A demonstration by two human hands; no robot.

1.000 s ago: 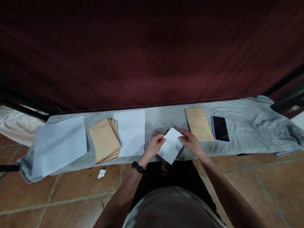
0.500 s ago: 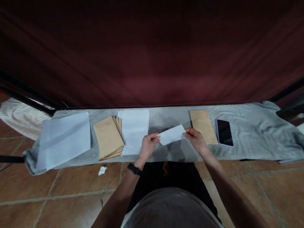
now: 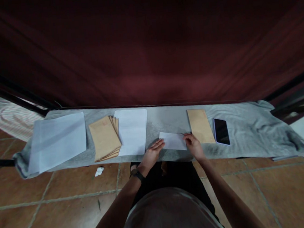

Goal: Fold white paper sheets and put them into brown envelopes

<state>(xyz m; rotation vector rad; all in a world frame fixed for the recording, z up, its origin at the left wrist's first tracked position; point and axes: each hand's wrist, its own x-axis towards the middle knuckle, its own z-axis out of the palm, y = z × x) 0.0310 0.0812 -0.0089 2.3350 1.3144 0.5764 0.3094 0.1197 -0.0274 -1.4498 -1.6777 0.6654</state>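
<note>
A folded white paper [image 3: 173, 141] lies flat on the grey cloth [image 3: 240, 134] right in front of me. My left hand [image 3: 152, 152] rests at its left edge with fingers stretched out flat, touching the paper. My right hand [image 3: 193, 144] sits at the paper's right edge, fingers curled down on the corner. A single brown envelope [image 3: 200, 126] lies just right of my right hand.
A stack of brown envelopes [image 3: 104, 138] and a white sheet [image 3: 131, 131] lie to the left, with a larger pale sheet [image 3: 56, 142] further left. A dark phone [image 3: 221, 131] lies at the right. A paper scrap [image 3: 99, 171] is on the tiled floor. A dark red curtain hangs behind.
The folded paper was held up between both hands; it now lies flat on the cloth, with both hands lowered onto its edges.
</note>
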